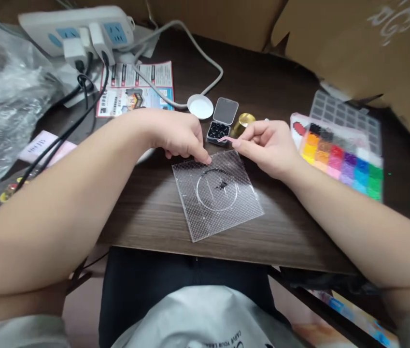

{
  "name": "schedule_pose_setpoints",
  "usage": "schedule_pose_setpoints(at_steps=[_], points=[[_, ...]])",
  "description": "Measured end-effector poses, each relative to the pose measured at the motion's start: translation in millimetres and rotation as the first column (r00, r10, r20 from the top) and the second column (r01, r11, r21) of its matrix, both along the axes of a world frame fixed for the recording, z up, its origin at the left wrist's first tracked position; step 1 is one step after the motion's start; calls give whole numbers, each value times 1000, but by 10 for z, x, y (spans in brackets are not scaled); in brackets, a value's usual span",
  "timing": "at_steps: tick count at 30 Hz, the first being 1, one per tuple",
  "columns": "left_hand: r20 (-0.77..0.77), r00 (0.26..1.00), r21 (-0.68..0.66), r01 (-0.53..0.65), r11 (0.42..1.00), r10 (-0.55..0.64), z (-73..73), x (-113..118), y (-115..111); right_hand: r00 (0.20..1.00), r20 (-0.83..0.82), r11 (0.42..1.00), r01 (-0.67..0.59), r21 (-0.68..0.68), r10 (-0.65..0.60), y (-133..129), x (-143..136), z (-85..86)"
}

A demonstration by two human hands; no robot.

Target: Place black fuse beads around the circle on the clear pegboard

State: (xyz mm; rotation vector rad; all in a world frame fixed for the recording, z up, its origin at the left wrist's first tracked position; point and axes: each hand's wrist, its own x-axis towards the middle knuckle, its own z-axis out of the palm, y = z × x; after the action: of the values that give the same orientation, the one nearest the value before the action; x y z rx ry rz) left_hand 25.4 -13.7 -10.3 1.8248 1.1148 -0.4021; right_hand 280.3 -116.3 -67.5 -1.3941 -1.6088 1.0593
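A clear square pegboard (pixel 222 220) lies at an angle near the table's front edge. It carries a white circle outline, an arc of black beads (pixel 215 170) along the circle's far side and a small black cluster inside. My left hand (pixel 181 135) is closed, its fingers mostly curled, with one fingertip pressing the board's far edge. Pink tweezers (pixel 227 138) are pinched in my right hand (pixel 272 147), their tip over the near edge of a small lidded box of black beads (pixel 219 130). Whether the tip holds a bead is too small to tell.
Right of my right hand sits a tray of coloured beads (pixel 347 162), with a grey compartment case (pixel 346 116) behind. A gold tin (pixel 245 121) and white disc (pixel 200 106) stand near the box. A power strip (pixel 77 29), cables and plastic wrap (pixel 5 96) crowd the left.
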Motion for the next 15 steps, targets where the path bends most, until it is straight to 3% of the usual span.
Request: schedule_pose_setpoints(at_steps=[3,15], points=[[-46,999,18,-21,1000,22,33,15,-31,998,52,998,-46,37,44,-66,0,32],[-117,993,68,35,997,-27,54,-27,-50,1000,6,998,4,68,-4,-191,-42,110]])
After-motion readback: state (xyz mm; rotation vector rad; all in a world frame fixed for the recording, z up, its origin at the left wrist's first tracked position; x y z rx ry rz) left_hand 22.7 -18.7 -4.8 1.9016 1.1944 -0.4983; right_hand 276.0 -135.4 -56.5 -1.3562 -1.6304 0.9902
